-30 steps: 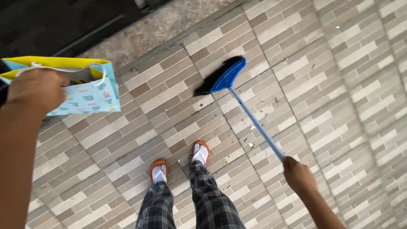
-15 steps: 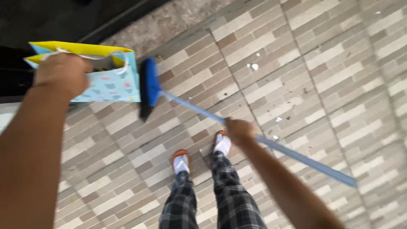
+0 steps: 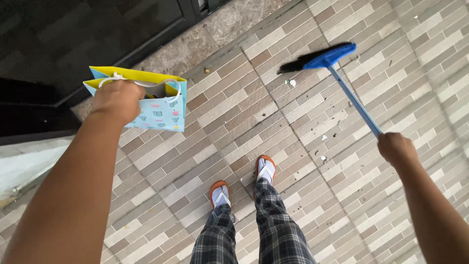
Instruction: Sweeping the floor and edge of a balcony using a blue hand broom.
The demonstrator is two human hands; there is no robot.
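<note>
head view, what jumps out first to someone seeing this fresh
A blue broom stands out at upper right, its dark bristles on the tan brick-pattern floor, its handle held in the right hand. At upper left, the left hand holds up a yellow-rimmed light blue gift bag.

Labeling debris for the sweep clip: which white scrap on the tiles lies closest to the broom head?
The white scrap just below the black bristles of the blue broom. The other two white scraps lie farther down, nearer the orange sandals.
</note>
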